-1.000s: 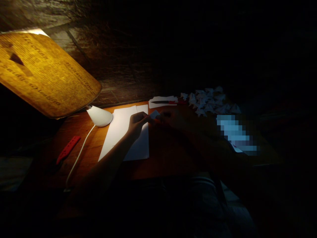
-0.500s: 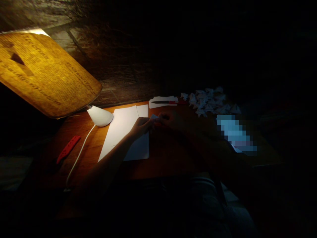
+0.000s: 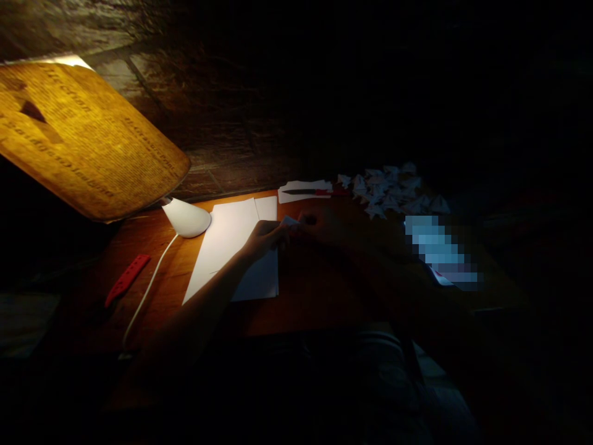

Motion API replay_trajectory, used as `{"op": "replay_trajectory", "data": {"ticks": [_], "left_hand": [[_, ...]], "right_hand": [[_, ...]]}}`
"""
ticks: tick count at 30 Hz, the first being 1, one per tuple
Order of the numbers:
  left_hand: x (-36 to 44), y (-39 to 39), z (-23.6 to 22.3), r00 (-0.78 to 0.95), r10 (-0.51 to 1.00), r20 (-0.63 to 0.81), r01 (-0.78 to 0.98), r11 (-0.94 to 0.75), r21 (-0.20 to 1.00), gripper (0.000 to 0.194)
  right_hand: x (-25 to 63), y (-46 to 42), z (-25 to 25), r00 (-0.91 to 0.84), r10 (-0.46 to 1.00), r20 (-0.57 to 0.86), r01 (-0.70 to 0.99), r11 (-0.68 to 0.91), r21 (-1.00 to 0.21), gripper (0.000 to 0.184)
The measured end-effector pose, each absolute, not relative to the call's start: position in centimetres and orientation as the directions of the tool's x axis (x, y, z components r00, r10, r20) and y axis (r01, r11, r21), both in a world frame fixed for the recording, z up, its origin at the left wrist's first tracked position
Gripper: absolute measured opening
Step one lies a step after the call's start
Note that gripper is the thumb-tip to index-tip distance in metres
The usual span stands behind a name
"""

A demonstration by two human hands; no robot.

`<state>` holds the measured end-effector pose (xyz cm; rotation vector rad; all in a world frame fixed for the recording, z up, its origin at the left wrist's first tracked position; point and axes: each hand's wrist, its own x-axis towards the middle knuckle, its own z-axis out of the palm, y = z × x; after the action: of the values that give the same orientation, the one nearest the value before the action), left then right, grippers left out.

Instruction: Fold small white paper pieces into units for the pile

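The scene is very dark, lit only at the left. My left hand (image 3: 263, 238) and my right hand (image 3: 319, 224) meet over the wooden table (image 3: 306, 296), both pinching a small white piece of paper (image 3: 290, 220) between their fingertips. The left hand lies over a stack of white paper sheets (image 3: 231, 241). My right hand is in shadow and its fingers are hard to make out.
A white lamp base (image 3: 186, 217) with a white cord (image 3: 146, 290) stands at the left under a yellow printed shade (image 3: 83, 142). A red ruler (image 3: 126, 280) lies far left. A knife on paper (image 3: 306, 191) and a pile of folded paper pieces (image 3: 393, 188) sit behind.
The small paper piece has become smaller and lower between my fingers, and both hands have drawn closer together over it. Nothing else has moved.
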<state>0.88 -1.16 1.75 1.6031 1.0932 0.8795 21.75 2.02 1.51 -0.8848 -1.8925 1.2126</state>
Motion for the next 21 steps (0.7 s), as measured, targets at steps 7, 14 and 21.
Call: {"op": "replay_trajectory", "data": {"ticks": [7,14,21], "left_hand": [[1.3,-1.5,1.9,0.303,0.936,0.181,0.265,-0.265,0.927,0.07],[1.2,-1.4,2.0,0.288,0.885,0.364,0.45,-0.461,0.764,0.062],[1.2,-1.4,1.7,0.35,0.879,0.324,0.481,-0.466,0.743,0.061]], "right_hand": [[22.0,1.4,2.0,-0.604,0.781,0.161,0.16,0.317,-0.935,0.055],[21.3,1.4,1.1,-0.645,0.748,0.159,0.165,0.339,-0.926,0.053],[21.2,1.4,0.9,-0.647,0.74,0.183,0.17,0.374,-0.912,0.04]]}}
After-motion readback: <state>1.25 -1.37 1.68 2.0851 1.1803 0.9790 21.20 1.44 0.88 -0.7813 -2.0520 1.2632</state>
